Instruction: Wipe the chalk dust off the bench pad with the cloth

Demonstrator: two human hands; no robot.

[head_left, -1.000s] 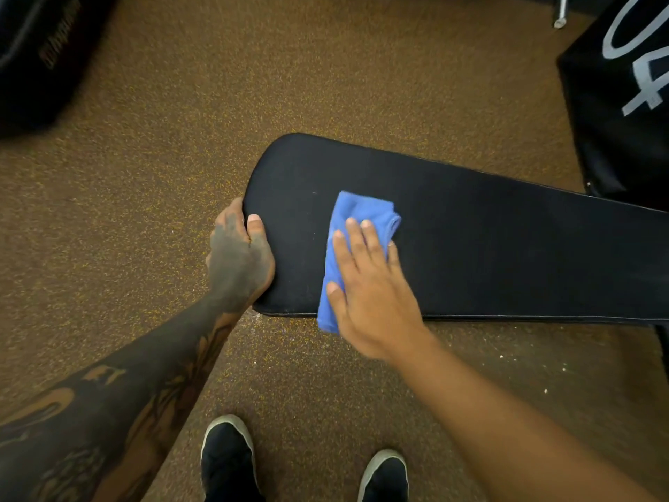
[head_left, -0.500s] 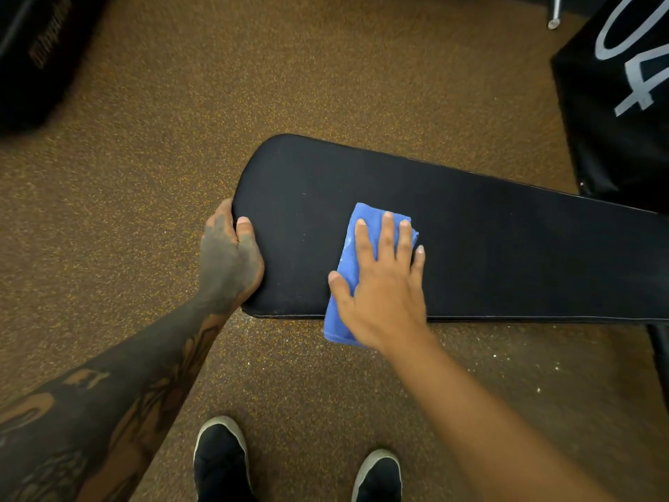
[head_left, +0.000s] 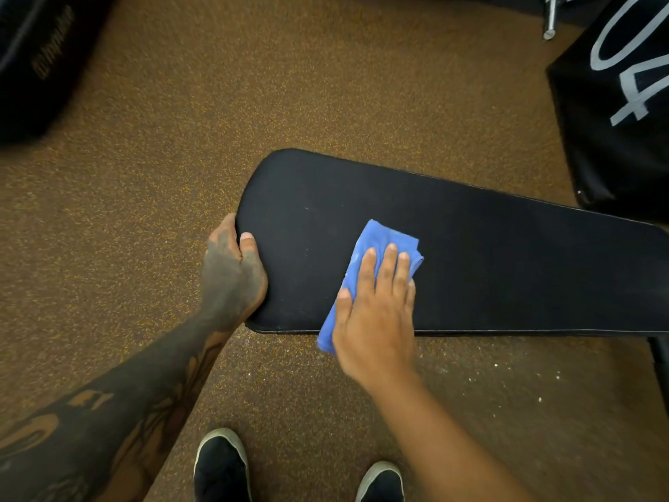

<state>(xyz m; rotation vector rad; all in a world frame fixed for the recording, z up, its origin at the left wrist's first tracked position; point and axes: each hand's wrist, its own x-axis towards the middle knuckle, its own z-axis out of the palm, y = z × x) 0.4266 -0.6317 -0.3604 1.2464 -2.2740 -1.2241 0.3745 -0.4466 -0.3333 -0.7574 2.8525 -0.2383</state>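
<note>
A long black bench pad (head_left: 488,269) runs from the middle of the view off to the right. A folded blue cloth (head_left: 376,244) lies on its near side, hanging a little over the front edge. My right hand (head_left: 376,317) presses flat on the cloth, fingers spread and pointing away from me. My left hand (head_left: 231,277) grips the pad's rounded left end, thumb on top and fingers wrapped around the edge. The pad's surface looks dark, with only faint specks.
Brown speckled rubber floor (head_left: 253,103) surrounds the bench, with white chalk crumbs (head_left: 506,371) under the front edge. A black box (head_left: 622,103) with white numbers stands at the back right, a black object (head_left: 36,59) at the back left. My shoes (head_left: 221,469) are below.
My right hand has slid the cloth rightward along the pad, away from the left end. My left hand has kept its grip on the pad's end.
</note>
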